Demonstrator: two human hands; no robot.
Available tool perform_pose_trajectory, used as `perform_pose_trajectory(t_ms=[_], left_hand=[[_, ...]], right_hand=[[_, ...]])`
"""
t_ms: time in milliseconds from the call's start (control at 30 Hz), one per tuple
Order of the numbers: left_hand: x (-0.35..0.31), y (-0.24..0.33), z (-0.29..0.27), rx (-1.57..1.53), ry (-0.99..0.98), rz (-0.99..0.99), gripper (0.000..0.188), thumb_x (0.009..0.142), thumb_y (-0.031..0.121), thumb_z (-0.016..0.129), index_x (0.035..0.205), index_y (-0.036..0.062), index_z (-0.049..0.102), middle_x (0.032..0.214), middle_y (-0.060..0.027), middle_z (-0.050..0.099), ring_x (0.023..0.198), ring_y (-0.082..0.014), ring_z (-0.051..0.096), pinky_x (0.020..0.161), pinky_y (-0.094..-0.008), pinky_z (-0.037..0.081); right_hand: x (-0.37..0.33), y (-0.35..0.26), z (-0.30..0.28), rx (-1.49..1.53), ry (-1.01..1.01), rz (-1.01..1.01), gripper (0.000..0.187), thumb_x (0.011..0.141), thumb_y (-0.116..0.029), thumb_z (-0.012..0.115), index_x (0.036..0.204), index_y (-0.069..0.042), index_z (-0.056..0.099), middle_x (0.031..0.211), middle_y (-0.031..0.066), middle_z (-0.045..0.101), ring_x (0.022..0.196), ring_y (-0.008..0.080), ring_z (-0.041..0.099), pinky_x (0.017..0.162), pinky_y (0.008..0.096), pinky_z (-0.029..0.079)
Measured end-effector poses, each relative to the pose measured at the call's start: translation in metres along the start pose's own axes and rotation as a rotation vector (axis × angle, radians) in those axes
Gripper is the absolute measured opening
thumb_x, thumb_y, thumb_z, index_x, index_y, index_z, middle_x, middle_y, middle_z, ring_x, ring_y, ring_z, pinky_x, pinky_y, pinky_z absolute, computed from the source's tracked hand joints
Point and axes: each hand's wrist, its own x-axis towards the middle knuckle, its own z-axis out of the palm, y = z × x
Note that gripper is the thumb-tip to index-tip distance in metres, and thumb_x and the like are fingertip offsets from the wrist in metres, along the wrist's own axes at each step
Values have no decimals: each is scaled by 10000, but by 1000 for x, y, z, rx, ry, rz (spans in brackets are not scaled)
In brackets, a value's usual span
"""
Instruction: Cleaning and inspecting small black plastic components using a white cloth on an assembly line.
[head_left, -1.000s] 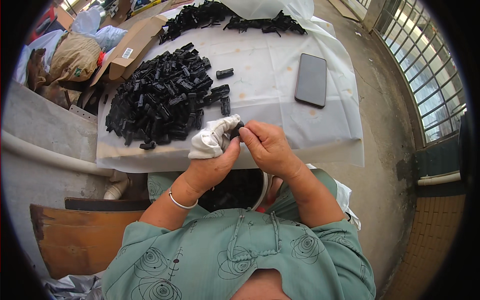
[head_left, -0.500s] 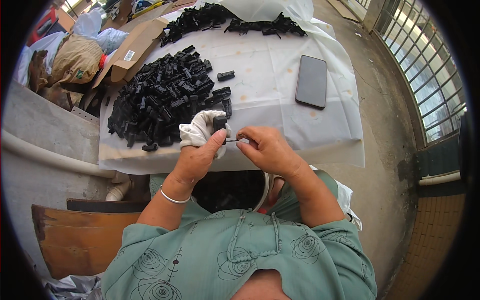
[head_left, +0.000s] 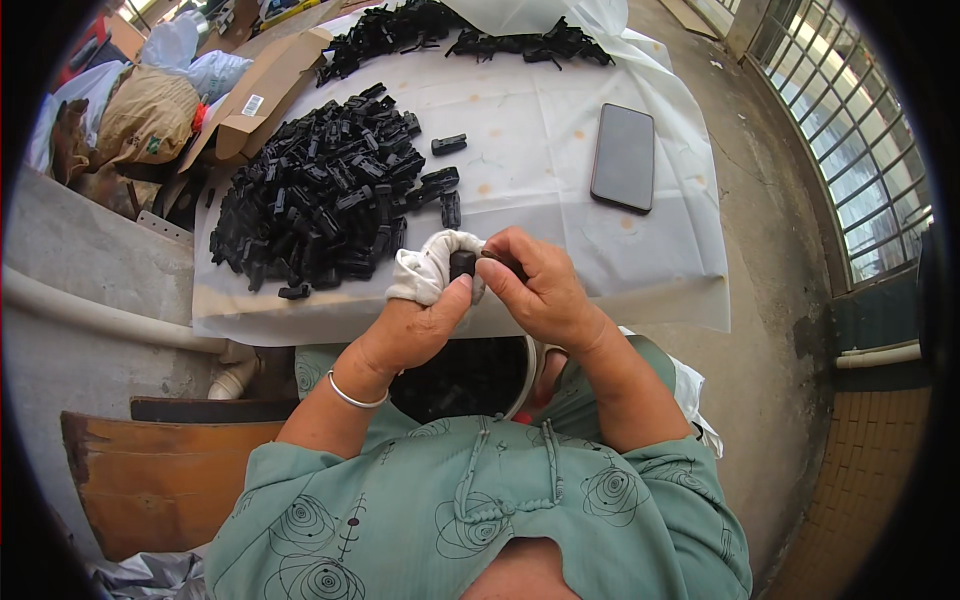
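Observation:
My left hand (head_left: 415, 328) is closed, its fingers covered by a white cloth (head_left: 425, 270). Between its thumb and the cloth it grips a small black plastic part (head_left: 462, 264), held upright just past the table's near edge. My right hand (head_left: 548, 300) meets it from the right, thumb and fingers pinched close to the part. Something small and dark shows in that pinch; most of it is hidden by the fingers. A large pile of similar black plastic parts (head_left: 325, 190) lies left of and beyond my hands. Several single ones, such as this black part (head_left: 449, 145), lie off its right side.
A phone (head_left: 622, 158) lies on the white-covered table (head_left: 540, 215) at right. More black pieces (head_left: 535, 45) line the far edge. Below my hands, a round container (head_left: 528, 375) holds dark parts. A cardboard box (head_left: 255, 105) and bags stand at left; a barred window is at right.
My left hand has shifted right with the black plastic part, close up against my right hand. The thin dark piece seen between the hands earlier is now mostly covered by my right fingers.

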Motion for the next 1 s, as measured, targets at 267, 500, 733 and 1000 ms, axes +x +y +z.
perform_pose_trajectory(t_ms=[267,500,733,1000], left_hand=[[6,-4,6,280,80,132,218,822,68,446,1025,-2,480,854,-80,497,749,-139,462,693,-270,420],[8,-6,-3,577,121,352,232,795,57,466,1016,-7,496,848,-156,544,752,-250,537,703,-319,451],[36,44,-63,1414,8,260,427,762,127,606,1178,51,547,1016,-179,602,946,-336,572,825,-376,462],[100,61,-157,1373,218,151,306,793,219,624,1032,27,627,988,-169,635,948,-306,597,856,-334,455]], right_hand=[[-1,0,-3,-72,-159,48,126,879,-112,540,817,-3,549,610,117,496,520,192,462,510,312,395],[-3,5,20,-105,18,-74,167,875,-91,526,745,4,484,612,168,467,521,308,427,503,353,374],[3,10,-1,-229,91,-157,143,870,-87,547,766,7,516,634,146,490,545,298,465,518,334,392],[6,16,-10,-309,120,-191,80,843,-55,570,788,-2,549,668,126,528,556,285,507,516,334,414]])
